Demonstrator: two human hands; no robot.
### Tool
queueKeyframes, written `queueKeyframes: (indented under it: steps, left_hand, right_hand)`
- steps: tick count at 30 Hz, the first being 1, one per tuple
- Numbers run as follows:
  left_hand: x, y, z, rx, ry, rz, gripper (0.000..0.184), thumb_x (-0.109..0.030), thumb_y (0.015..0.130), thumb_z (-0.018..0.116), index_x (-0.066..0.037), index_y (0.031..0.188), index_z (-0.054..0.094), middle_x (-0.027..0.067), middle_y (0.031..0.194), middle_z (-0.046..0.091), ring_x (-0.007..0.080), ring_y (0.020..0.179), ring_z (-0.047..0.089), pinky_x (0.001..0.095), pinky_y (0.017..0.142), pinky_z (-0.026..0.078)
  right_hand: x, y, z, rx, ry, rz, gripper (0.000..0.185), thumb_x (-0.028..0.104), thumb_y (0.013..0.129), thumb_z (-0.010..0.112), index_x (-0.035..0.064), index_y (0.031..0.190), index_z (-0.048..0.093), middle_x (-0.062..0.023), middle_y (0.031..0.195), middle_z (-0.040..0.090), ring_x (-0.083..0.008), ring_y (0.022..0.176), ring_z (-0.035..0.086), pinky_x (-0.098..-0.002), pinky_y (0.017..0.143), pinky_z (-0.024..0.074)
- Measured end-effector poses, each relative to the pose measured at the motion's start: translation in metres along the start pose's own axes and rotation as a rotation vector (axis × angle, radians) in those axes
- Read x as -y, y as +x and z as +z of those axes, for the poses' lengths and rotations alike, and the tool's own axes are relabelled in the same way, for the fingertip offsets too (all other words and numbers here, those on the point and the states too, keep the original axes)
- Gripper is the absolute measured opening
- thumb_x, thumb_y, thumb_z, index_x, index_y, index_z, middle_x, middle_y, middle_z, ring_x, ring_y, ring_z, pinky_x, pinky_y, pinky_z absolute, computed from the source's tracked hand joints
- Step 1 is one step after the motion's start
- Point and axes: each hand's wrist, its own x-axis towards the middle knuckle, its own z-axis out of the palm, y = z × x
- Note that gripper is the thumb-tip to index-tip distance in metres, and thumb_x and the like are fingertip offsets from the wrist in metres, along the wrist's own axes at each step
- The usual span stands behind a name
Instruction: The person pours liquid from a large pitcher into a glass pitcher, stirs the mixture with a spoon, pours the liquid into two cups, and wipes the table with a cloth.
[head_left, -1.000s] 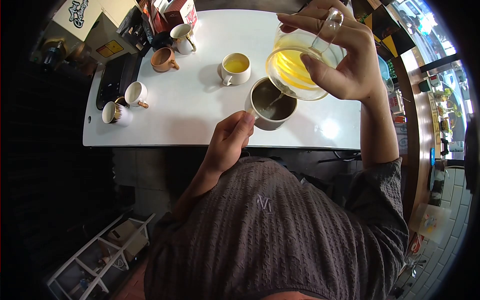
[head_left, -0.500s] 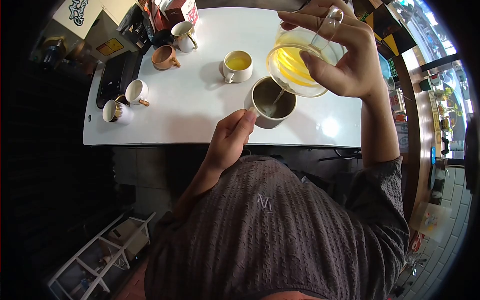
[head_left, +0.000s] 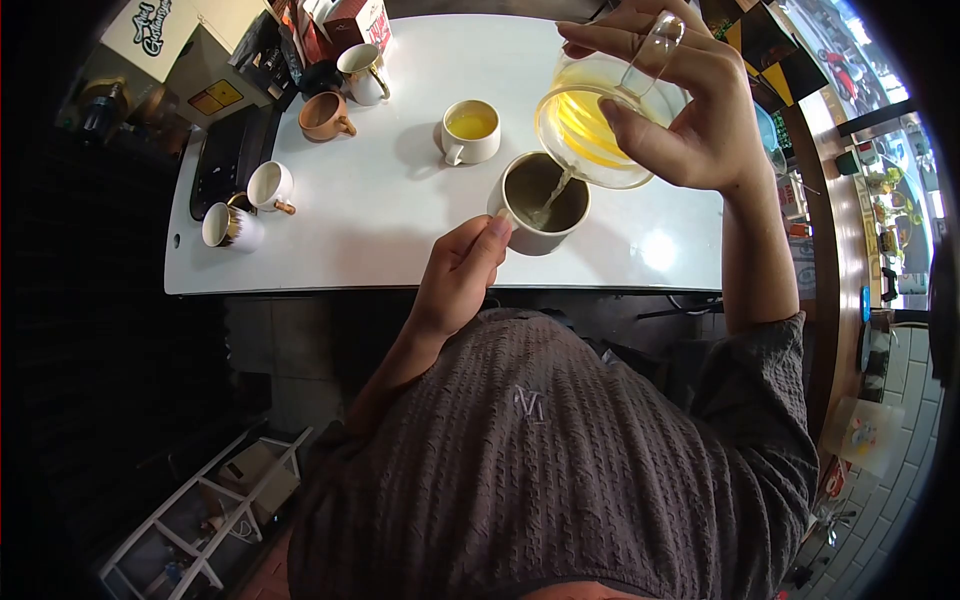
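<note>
My right hand (head_left: 680, 110) grips a clear glass pitcher (head_left: 560, 135) by its handle and tilts it. Yellow liquid shows inside, and a thin stream runs from its rim into a large mug (head_left: 510, 235) with a dark interior. With fingers closed round the mug's handle, my left hand (head_left: 462, 270) steadies it near the table's front edge. A smaller white cup (head_left: 480, 150) holding yellow liquid stands just behind and left of that mug, touched by neither hand.
On the white table (head_left: 350, 220) are a brown mug (head_left: 322, 120), a white mug with a gold handle (head_left: 358, 72), a white cup (head_left: 268, 190) and a gold-and-white cup (head_left: 240, 232). A black machine base (head_left: 225, 165) and a red-and-white box (head_left: 355, 25) occupy the back left.
The stream from the pitcher looks thicker and wavier than before. Both hands hold nearly the same positions; the view has shifted slightly.
</note>
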Motion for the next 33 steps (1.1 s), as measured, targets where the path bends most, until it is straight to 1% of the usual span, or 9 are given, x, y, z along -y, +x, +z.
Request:
queueKeyframes:
  steps: [2, 4, 8, 14, 17, 20, 26, 29, 33]
  left_hand:
    - [0.000, 0.000, 0.000, -0.005, -0.004, 0.003, 0.034, -0.026, 0.100, 0.046, -0.006, 0.072, 0.049, -0.0069, 0.062, 0.038, 0.0007, 0.053, 0.031, 0.0198, 0.047, 0.027]
    - [-0.002, 0.000, 0.001, 0.005, 0.017, -0.009, 0.033, -0.030, 0.099, 0.045, -0.010, 0.073, 0.043, -0.0051, 0.065, 0.036, 0.0014, 0.056, 0.027, 0.0175, 0.047, 0.024]
    - [-0.001, 0.001, 0.001, 0.006, 0.006, -0.008, 0.033, -0.029, 0.099, 0.045, -0.010, 0.072, 0.043, -0.0049, 0.065, 0.037, 0.0012, 0.055, 0.027, 0.0173, 0.047, 0.024]
    - [-0.002, 0.001, 0.000, 0.019, -0.002, -0.011, 0.033, -0.028, 0.100, 0.045, -0.010, 0.072, 0.043, -0.0045, 0.065, 0.037, 0.0012, 0.055, 0.027, 0.0175, 0.047, 0.024]
    - [-0.002, 0.002, 0.001, 0.021, -0.015, -0.027, 0.032, -0.027, 0.100, 0.045, -0.010, 0.073, 0.044, -0.0045, 0.065, 0.037, 0.0012, 0.055, 0.027, 0.0175, 0.046, 0.024]
    - [-0.002, 0.002, 0.001, 0.018, -0.011, -0.020, 0.032, -0.027, 0.100, 0.045, -0.010, 0.073, 0.045, -0.0045, 0.065, 0.037, 0.0012, 0.055, 0.027, 0.0176, 0.046, 0.023]
    - [-0.003, 0.002, 0.002, 0.010, -0.002, -0.020, 0.032, -0.028, 0.099, 0.046, -0.009, 0.073, 0.045, -0.0045, 0.064, 0.037, 0.0013, 0.054, 0.027, 0.0178, 0.046, 0.023]
    - [-0.005, 0.001, 0.003, 0.014, -0.007, -0.026, 0.033, -0.029, 0.100, 0.045, -0.010, 0.073, 0.045, -0.0046, 0.064, 0.037, 0.0013, 0.055, 0.027, 0.0178, 0.046, 0.023]
    - [-0.007, 0.001, 0.005, 0.021, 0.004, -0.022, 0.035, -0.030, 0.100, 0.045, -0.010, 0.071, 0.043, -0.0049, 0.064, 0.036, 0.0013, 0.055, 0.026, 0.0178, 0.046, 0.023]
  right_hand:
    - [-0.001, -0.001, 0.000, -0.010, 0.005, -0.036, 0.047, 0.029, 0.065, 0.068, -0.0086, 0.093, 0.070, -0.0151, 0.075, 0.069, -0.0232, 0.069, 0.065, -0.0348, 0.077, 0.0483]
    - [0.009, 0.004, -0.003, 0.005, -0.021, 0.005, 0.047, 0.029, 0.065, 0.068, -0.0088, 0.093, 0.070, -0.0152, 0.074, 0.069, -0.0231, 0.069, 0.065, -0.0348, 0.077, 0.0483]
    - [0.009, 0.005, -0.003, -0.017, -0.015, 0.001, 0.047, 0.029, 0.065, 0.068, -0.0088, 0.093, 0.070, -0.0154, 0.073, 0.069, -0.0232, 0.068, 0.065, -0.0345, 0.076, 0.0484]
    - [0.007, 0.005, -0.006, 0.091, -0.121, 0.035, 0.047, 0.029, 0.065, 0.068, -0.0086, 0.093, 0.070, -0.0149, 0.071, 0.068, -0.0233, 0.067, 0.065, -0.0342, 0.075, 0.0488]
    - [-0.003, 0.000, -0.003, 0.031, -0.046, -0.021, 0.047, 0.029, 0.065, 0.068, -0.0086, 0.093, 0.070, -0.0145, 0.071, 0.068, -0.0236, 0.067, 0.065, -0.0341, 0.075, 0.0490]
    - [-0.003, 0.001, -0.005, 0.060, -0.106, -0.032, 0.047, 0.029, 0.065, 0.068, -0.0086, 0.093, 0.070, -0.0143, 0.072, 0.069, -0.0238, 0.068, 0.065, -0.0339, 0.075, 0.0490]
    - [-0.004, -0.001, -0.004, 0.044, -0.085, -0.006, 0.047, 0.030, 0.065, 0.069, -0.0087, 0.093, 0.070, -0.0147, 0.074, 0.069, -0.0241, 0.069, 0.065, -0.0341, 0.075, 0.0489]
    - [-0.010, -0.004, -0.004, 0.041, -0.090, -0.056, 0.047, 0.030, 0.065, 0.069, -0.0083, 0.093, 0.070, -0.0149, 0.074, 0.069, -0.0240, 0.069, 0.065, -0.0340, 0.075, 0.0489]
    - [-0.008, -0.004, -0.007, 0.069, -0.107, -0.037, 0.047, 0.030, 0.065, 0.069, -0.0077, 0.093, 0.070, -0.0149, 0.075, 0.069, -0.0237, 0.070, 0.065, -0.0342, 0.075, 0.0489]
